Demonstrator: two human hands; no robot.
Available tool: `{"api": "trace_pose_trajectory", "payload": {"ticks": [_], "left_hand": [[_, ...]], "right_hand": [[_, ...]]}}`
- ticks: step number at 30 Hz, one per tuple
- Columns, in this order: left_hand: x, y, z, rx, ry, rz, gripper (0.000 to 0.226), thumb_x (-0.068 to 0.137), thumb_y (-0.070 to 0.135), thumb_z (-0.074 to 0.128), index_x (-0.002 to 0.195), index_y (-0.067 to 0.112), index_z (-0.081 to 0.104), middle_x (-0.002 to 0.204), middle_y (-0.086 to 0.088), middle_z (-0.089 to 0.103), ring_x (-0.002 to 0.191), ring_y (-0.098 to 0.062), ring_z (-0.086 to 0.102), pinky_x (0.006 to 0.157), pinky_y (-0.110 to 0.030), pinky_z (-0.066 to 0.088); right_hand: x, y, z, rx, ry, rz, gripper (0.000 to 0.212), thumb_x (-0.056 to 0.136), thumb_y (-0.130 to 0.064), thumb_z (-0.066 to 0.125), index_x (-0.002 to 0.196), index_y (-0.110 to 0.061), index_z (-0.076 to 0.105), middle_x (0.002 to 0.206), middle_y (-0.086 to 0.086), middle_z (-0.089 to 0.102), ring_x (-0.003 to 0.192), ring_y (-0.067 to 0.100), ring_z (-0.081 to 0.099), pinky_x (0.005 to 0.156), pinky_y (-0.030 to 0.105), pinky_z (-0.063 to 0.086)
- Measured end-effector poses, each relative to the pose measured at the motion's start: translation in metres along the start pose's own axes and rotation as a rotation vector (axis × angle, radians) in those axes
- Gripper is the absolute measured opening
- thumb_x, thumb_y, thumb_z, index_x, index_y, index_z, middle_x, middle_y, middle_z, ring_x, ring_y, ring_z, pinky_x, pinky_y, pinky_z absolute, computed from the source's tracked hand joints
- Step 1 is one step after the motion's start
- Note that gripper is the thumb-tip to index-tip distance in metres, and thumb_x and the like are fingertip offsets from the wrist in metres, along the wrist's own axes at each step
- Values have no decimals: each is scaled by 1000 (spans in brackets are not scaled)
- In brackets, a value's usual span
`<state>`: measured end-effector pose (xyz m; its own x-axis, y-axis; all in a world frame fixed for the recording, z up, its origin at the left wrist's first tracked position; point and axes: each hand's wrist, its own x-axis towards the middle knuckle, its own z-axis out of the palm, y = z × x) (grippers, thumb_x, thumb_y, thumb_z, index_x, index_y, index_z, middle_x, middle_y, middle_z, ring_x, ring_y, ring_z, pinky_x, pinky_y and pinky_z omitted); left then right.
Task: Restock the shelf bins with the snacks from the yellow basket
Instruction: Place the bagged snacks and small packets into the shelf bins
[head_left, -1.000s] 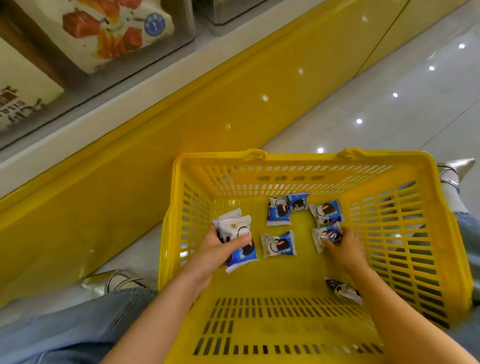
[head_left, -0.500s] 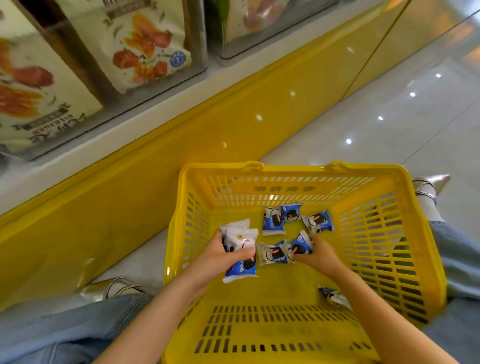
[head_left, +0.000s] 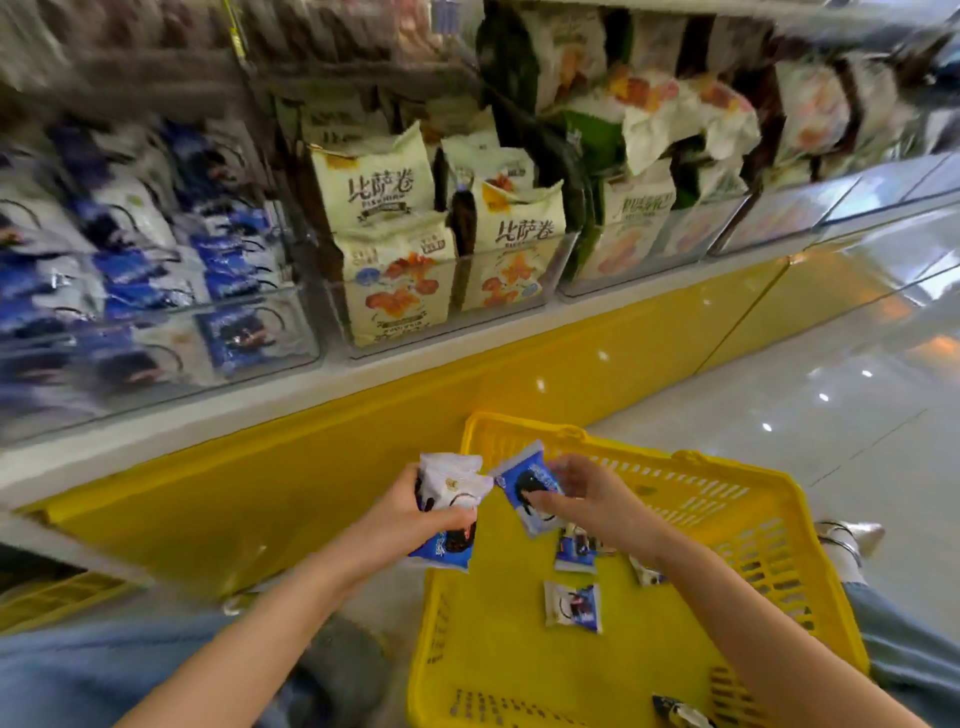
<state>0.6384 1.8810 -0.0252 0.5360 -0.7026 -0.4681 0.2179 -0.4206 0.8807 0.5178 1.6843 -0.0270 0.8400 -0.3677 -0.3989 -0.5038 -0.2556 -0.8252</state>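
Blue snack packs (head_left: 449, 499) are bunched in the gripping left hand (head_left: 410, 514) above the yellow basket's (head_left: 524, 423) left rim, the right hand (head_left: 592, 499) pinching another pack (head_left: 530, 488), seemingly to carry one load to the bin (head_left: 306, 322) beyond.

Basket (head_left: 769, 545) (snacks (head_left: 573, 607) inside) before shelf bins (head_left: 156, 343)

left bin packets (head_left: 130, 270): motion-blurred | basket (head_left: 769, 545): bottom edge cropped | lowest packet (head_left: 678, 714): half-cropped
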Motion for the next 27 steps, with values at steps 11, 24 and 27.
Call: {"api": "trace_pose_trajectory", "payload": {"ticks": [11,24,27], "left_hand": [[-78,49,-106,-91,299,368,42,73,30,72,106,37,47,103,21,59,80,22,55,60,2,41],[-127,53,-173,-558,446,602,58,59,49,65,115,34,53,98,26,66,92,12,60,65,0,43],[-134,51,-181,-581,458,633,52,59,51,65,108,37,55,99,27,66,93,12,59,71,-3,44]], "right_hand": [[-4,-180,44,-116,117,-485,22,87,-29,62,107,-35,56,110,-10,65,92,6,65,79,28,55],[97,-327,124,-831,419,-723,42,88,-29,63,125,-14,52,120,7,58,109,22,55,90,29,44],[132,-341,134,-1059,431,-637,50,91,-26,58,135,-10,41,122,16,57,110,32,56,84,34,46]]}}
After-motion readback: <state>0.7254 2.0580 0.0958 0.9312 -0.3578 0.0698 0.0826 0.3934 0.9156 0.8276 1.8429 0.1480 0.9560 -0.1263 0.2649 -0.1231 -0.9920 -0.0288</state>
